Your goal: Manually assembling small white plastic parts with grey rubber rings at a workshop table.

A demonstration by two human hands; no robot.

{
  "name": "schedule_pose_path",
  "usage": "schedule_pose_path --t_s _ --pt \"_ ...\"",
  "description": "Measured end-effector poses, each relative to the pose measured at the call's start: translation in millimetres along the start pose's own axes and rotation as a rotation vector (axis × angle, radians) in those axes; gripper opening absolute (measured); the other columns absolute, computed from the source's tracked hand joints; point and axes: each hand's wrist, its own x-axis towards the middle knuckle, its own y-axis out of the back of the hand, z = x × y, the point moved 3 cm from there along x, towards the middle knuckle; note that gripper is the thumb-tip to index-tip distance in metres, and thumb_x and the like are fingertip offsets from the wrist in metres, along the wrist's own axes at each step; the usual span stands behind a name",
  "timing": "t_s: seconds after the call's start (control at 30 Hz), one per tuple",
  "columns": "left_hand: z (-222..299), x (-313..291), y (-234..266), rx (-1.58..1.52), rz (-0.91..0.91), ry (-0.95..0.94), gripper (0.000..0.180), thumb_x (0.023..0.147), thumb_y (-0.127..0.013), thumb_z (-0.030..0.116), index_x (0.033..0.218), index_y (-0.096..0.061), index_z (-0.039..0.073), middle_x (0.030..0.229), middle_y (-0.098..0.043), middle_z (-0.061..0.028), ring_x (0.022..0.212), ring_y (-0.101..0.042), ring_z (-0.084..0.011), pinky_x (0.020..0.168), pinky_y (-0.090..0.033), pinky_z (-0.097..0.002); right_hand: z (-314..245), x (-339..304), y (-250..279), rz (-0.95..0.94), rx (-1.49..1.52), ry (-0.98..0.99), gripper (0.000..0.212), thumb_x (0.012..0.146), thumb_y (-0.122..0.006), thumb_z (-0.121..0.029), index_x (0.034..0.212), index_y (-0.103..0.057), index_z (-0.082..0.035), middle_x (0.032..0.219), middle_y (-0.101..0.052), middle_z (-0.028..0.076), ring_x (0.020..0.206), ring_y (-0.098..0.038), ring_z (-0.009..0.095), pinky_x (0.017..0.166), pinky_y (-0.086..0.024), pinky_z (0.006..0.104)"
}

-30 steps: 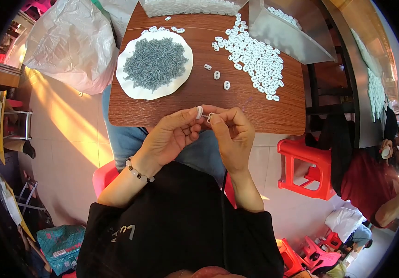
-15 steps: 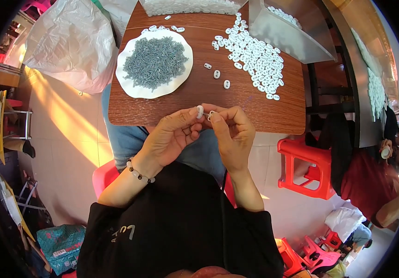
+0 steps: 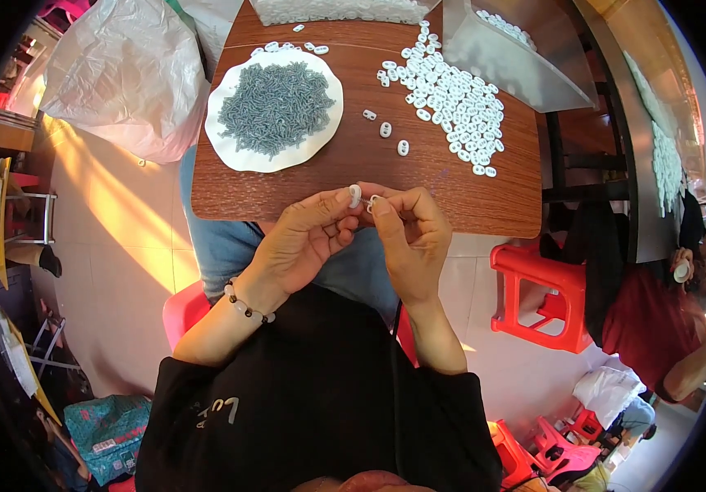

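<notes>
While both hands meet just over the near edge of the wooden table [image 3: 353, 176], the left hand [image 3: 303, 242] pinches a small white oval piece [image 3: 355, 195] between thumb and forefinger. The right hand [image 3: 410, 238] is closed narrow on a second bit [image 3: 373, 202], probably a small spring, too small to tell. Parts look light, rigid and smooth, so easy to flick away; best gripped on the flat faces, fingertips only. More white pieces [image 3: 451, 94] lie loose on the table, grey springs on the white plate [image 3: 242, 156]. Versus a second ago: no visible change, same pinch, same spot.
</notes>
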Motion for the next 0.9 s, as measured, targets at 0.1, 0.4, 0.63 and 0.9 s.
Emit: schedule_pose_path --t_s 0.1,0.4,0.63,0.9 --pt "-1 0 0 0.001 0.014 -0.005 0.023 0.093 -0.064 0.024 0.107 -0.066 0.005 0.092 -0.065 0.0027 0.080 -0.058 -0.0041 0.072 -0.048 -0.0185 0 -1 1 0.001 0.001 -0.001 0.007 0.094 -0.055 -0.002 0.088 -0.053 0.003 0.106 -0.066 0.020 0.086 -0.065 0.015 0.080 -0.055 0.0302" --pt "1 -5 -2 0.156 0.006 -0.202 0.021 0.090 -0.068 0.016 0.103 -0.067 0.000 0.089 -0.068 -0.0022 0.074 -0.058 -0.0052 0.067 -0.047 -0.0174 -3 -2 -3 -0.027 -0.057 0.025 0.006 0.091 -0.059 -0.002 0.087 -0.056 0.002 0.106 -0.066 0.019 0.084 -0.063 0.011 0.078 -0.052 0.0250" --pt "14 -17 -6 0.229 -0.022 -0.207 0.017 0.091 -0.064 0.012 0.101 -0.068 -0.001 0.086 -0.067 -0.0034 0.075 -0.058 -0.0085 0.071 -0.048 -0.0224 -8 -2 -2 -0.151 0.110 -0.064 0.013 0.090 -0.063 -0.006 0.097 -0.057 0.002 0.115 -0.063 0.020 0.098 -0.061 0.015 0.087 -0.048 0.0280" --pt "21 -24 -7 0.290 -0.057 -0.140 0.017 0.086 -0.071 0.012 0.098 -0.071 -0.001 0.085 -0.068 -0.0055 0.073 -0.058 -0.0093 0.068 -0.048 -0.0232 -12 2 -7 -0.351 0.088 -0.059 0.055 0.092 -0.063 -0.029 0.130 -0.049 0.008 0.131 -0.053 0.025 0.111 -0.057 0.023 0.097 -0.044 0.0351"
